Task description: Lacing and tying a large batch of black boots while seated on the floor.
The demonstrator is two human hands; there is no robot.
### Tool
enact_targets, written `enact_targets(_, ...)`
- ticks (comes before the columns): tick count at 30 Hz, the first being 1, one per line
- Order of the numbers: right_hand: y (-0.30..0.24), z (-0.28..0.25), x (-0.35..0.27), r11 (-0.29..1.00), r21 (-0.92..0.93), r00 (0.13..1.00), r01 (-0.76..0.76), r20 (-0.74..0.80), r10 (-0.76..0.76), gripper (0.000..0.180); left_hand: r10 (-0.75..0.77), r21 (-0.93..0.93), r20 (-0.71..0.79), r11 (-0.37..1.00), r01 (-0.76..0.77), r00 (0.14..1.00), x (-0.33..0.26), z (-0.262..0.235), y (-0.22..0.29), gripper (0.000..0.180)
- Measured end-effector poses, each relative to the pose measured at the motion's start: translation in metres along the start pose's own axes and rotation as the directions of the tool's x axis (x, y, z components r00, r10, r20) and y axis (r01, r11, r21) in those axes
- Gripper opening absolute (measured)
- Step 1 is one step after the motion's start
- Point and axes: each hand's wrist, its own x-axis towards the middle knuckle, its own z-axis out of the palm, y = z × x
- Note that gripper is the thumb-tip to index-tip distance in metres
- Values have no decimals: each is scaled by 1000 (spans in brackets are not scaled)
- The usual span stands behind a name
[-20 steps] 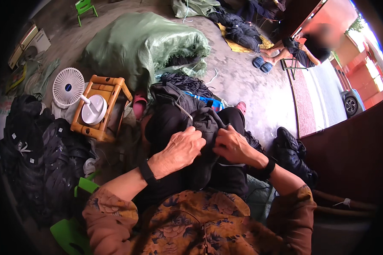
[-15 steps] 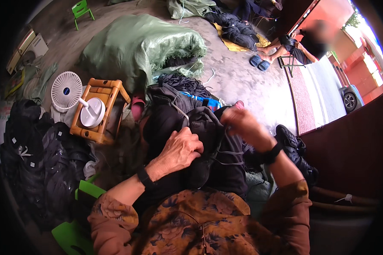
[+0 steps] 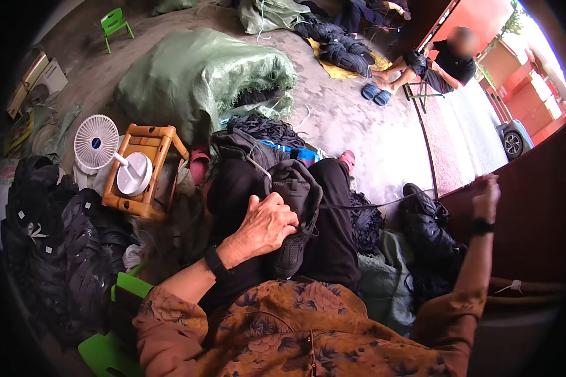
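Observation:
A black lace-up shoe (image 3: 300, 191) rests on my lap, its sole end toward my body. My left hand (image 3: 264, 227) is closed on the shoe's near left side, the fingers curled over its edge. From the shoe a dark shoelace (image 3: 387, 205) runs taut out to the right. My right hand (image 3: 485, 200), raised far off to the right and slightly blurred, is closed on the lace's far part. Beyond the shoe, a pale curved strip (image 3: 259, 166) lies against another dark shoe or bag on my knees; I cannot tell which.
Black shoes (image 3: 63, 245) are heaped at left, beside a bamboo stool (image 3: 146, 204) bearing a white fan (image 3: 97, 143). Dark laces (image 3: 267, 130) lie beyond my knees, near a large green sack (image 3: 188, 81). More shoes (image 3: 431, 226) sit at right. Another person (image 3: 453, 63) sits by the doorway.
My right hand has swung from beside the shoe far out to the right, drawing the slack lace straight. The left hand keeps its hold on the shoe. The view has shifted slightly.

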Motion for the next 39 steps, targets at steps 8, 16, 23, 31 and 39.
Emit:
enact_targets(8,44,221,-277,771,-623,419,-136,669,614,20,-36,-133,-4,991,35,999,6,4,7,18)
enact_targets(16,14,309,-323,841,-228,410,-491,791,454,16,-42,144,-206,987,73,978,15,31,17,23)
enact_targets(23,5,290,-287,909,-413,700,-47,636,325,12,77,-33,-203,996,-85,976,-2,-4,2,33)
enact_targets(31,27,190,-254,886,-462,897,27,402,182,18,296,666,43,704,-248,954,7,-36,8,7)
enact_targets(39,56,229,-327,843,-487,526,-230,667,529,15,276,696,192,638,-330,942,5,-40,17,8)
